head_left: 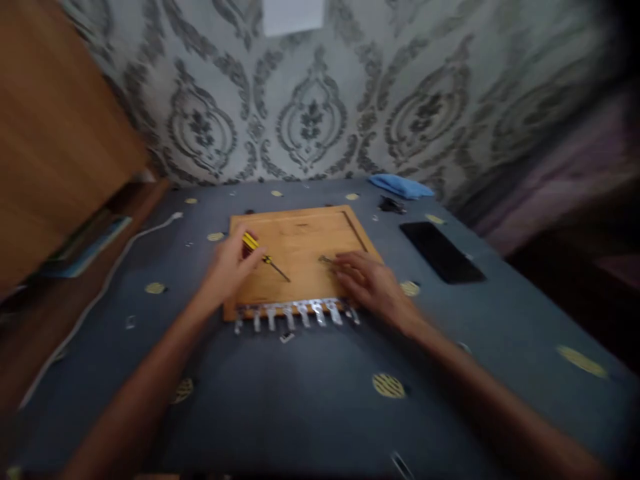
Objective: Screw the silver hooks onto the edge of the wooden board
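Note:
My left hand [234,263] is closed around a screwdriver [251,242] with a yellow and dark handle; its thin shaft points down to the right over a wooden board [295,230]. My right hand [373,283] is over the board's right side, fingers bent together. At its fingertips is a small dark metal piece [325,259], blurred, its kind unclear. Along the board's near edge runs a shiny strip with several hanging hooks or tabs [304,313].
A black phone [441,253] lies to the right on the grey patterned tablecloth [320,413]. Behind it are a small black object [391,205] and a folded blue cloth [401,186]. A white cable [125,257] runs along the left, beside a wooden cabinet [65,133]. Patterned wallpaper rises behind.

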A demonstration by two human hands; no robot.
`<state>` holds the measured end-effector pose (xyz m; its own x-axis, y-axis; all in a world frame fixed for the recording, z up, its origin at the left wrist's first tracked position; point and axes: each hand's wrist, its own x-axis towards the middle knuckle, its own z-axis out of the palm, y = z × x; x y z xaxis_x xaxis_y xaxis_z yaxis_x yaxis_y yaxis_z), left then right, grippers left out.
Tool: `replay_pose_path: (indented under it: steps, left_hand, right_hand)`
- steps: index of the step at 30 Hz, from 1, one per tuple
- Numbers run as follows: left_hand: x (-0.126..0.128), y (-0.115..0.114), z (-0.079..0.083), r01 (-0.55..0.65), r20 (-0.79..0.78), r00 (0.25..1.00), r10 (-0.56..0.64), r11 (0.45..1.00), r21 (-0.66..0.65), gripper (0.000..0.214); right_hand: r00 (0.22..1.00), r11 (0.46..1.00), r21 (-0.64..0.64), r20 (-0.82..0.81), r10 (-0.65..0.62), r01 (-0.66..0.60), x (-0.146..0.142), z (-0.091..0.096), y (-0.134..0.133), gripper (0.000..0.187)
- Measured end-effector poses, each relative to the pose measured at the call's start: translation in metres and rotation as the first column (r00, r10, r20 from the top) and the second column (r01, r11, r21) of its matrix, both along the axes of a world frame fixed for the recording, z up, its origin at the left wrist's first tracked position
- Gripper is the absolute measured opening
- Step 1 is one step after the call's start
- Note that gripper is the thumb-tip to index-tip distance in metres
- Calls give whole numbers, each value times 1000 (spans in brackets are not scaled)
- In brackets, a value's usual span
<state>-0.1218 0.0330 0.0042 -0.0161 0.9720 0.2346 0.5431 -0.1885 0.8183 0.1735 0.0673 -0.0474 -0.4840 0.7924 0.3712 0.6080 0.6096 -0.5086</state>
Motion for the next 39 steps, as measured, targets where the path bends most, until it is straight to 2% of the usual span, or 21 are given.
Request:
replay_pose_path:
  steps: [5, 9, 12, 16, 19, 22, 26, 29, 39]
  left_hand:
    - [-24, 10, -27, -131, -96, 987, 129, 991, -9, 18]
    - [-34, 2, -45, -174, -125, 978, 167, 984, -45, 18]
    - [-37, -7, -53, -196, -162, 969, 187, 980, -40, 15]
    - [-39, -13, -58, -236, -216, 949, 231, 972, 2, 15]
    - [-48, -9, -60, -261, -242, 934, 263, 965, 39, 14]
    - [-73, 3, -63, -326, -268, 904, 334, 942, 74, 16]
    - [-120, 22, -67, -489, -297, 812, 502, 864, 124, 37]
    - [-144, 31, -71, -536, -327, 771, 547, 834, 130, 39]
    - [-155, 33, -75, -556, -408, 747, 525, 830, 50, 38]
  right_hand:
    - [993, 997, 45, 102, 64, -69, 1, -17, 24, 32]
    - [982, 992, 74, 162, 93, -106, -4, -19, 35, 38]
    - [977, 989, 91, 187, 98, -117, -14, -18, 40, 39]
    - [966, 986, 73, 222, 130, -149, -26, -14, 47, 36]
    - [962, 985, 66, 235, 140, -159, -29, -12, 50, 36]
    - [962, 987, 65, 242, 127, -147, -30, -12, 52, 37]
    - [960, 987, 54, 246, 134, -152, -31, -13, 51, 39]
    - [960, 987, 42, 242, 139, -154, -31, -11, 49, 38]
    - [968, 988, -6, 197, 155, -157, -21, -14, 46, 35]
